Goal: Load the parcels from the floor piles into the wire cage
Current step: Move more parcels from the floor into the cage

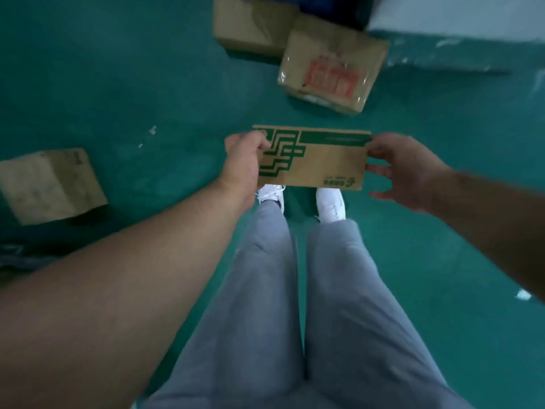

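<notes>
While standing on green floor (118, 84), clutches flat green-printed parcel (312, 163) at centre, above white shoes (330, 202): left grip (244, 163) curled round its nine o'clock end, right grip (410, 172) spread, fingertips (373, 168) touching its three o'clock edge. Plain box (253, 22) at twelve, red-printed box (333, 69) at one, worn box (50, 184) at nine o'clock, all on floor.

This looks like a parcel depot or a warehouse sorting area. The floor (88, 69) is coated teal-green, scuffed and flecked with white marks, as in an industrial hall. Cardboard parcels sit loose on it. A worn brown carton (50, 184) lies near the left edge, a plain carton (250, 25) at the top edge, and just beside that a tape-wrapped carton (333, 66) with red print. A flat cardboard mailer (315, 160) carries green postal-style printing. A pale wall base (457, 16) meets the floor at the top right corner.
</notes>
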The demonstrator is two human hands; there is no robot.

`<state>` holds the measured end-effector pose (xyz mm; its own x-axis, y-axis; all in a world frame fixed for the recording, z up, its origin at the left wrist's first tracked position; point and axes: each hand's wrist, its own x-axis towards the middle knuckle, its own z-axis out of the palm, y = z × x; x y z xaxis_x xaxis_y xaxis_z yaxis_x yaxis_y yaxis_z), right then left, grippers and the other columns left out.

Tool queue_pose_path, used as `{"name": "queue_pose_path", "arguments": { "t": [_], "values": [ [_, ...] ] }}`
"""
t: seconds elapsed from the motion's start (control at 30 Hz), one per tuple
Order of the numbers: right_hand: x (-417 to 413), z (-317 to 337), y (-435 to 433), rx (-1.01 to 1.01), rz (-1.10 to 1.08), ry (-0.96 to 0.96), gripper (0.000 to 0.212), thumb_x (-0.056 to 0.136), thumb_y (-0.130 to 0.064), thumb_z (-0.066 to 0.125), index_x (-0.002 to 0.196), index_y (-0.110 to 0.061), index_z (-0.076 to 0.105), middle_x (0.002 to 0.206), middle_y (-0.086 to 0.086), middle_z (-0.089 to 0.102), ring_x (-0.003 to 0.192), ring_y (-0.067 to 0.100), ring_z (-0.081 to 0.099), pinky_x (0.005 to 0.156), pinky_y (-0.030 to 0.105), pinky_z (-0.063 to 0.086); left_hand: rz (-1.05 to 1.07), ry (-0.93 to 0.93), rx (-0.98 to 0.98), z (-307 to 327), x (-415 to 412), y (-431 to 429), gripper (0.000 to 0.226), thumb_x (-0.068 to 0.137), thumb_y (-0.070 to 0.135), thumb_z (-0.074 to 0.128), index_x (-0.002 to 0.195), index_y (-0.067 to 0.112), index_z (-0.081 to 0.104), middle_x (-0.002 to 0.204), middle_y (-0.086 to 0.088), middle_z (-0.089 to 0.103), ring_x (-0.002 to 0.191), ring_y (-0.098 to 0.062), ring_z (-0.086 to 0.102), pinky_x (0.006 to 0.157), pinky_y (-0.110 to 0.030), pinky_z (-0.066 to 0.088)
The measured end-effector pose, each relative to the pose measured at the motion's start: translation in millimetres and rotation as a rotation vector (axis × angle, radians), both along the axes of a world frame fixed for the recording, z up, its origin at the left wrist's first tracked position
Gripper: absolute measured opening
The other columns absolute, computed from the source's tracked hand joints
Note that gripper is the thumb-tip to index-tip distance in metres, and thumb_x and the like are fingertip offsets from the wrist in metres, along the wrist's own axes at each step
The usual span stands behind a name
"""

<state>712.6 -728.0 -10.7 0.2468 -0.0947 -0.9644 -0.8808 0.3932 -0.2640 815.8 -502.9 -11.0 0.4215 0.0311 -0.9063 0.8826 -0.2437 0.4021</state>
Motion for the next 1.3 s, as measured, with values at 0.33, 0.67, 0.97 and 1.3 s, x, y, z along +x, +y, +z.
{"name": "queue_pose_path", "arguments": {
  "t": [0.33,0.67,0.97,1.3],
  "values": [
    [43.7,246.7,36.9,0.107,0.267,-0.279,0.025,0.095,-0.052,0.053,0.1,-0.031,0.065,0.107,0.001,0.056,0.097,0.023,0.056,0.077,0.047,0.054,0.45,-0.167,-0.152,258.2,-79.8,69.6,0.024,0.089,0.014,0.041,0.093,0.023,0.063,0.077,0.001,0.064,0.075,-0.018,0.057,0.075,-0.037,0.051],
    [-11.5,320.7,246.6,0.154,1.103,-0.472,0.042,0.094,-0.059,0.052,0.136,-0.057,0.047,0.13,-0.012,0.062,0.113,0.014,0.058,0.088,0.039,0.038,0.978,-0.364,0.043,340.0,-276.3,243.2,0.035,0.08,0.021,0.044,0.104,0.021,0.069,0.088,0.008,0.069,0.079,-0.011,0.057,0.07,-0.032,0.035],
    [-170.1,346.9,465.4,0.269,1.547,-0.614,0.1,0.059,-0.065,0.074,0.15,-0.046,0.04,0.132,-0.02,0.064,0.125,0.008,0.057,0.106,0.035,0.04,1.304,-0.437,0.077,355.0,-497.1,393.2,0.055,0.074,0.048,0.052,0.127,0.05,0.066,0.126,0.014,0.068,0.11,-0.027,0.061,0.081,-0.042,0.049],
    [-300.1,355.8,644.1,0.365,1.578,-0.651,0.058,0.096,-0.038,0.065,0.14,-0.06,0.035,0.108,-0.03,0.067,0.09,-0.004,0.068,0.074,0.028,0.05,1.583,-0.519,0.097,350.8,-656.5,512.6,0.037,0.092,0.039,0.052,0.108,0.014,0.073,0.103,-0.005,0.069,0.089,-0.022,0.061,0.076,-0.038,0.045]
  ]
}}
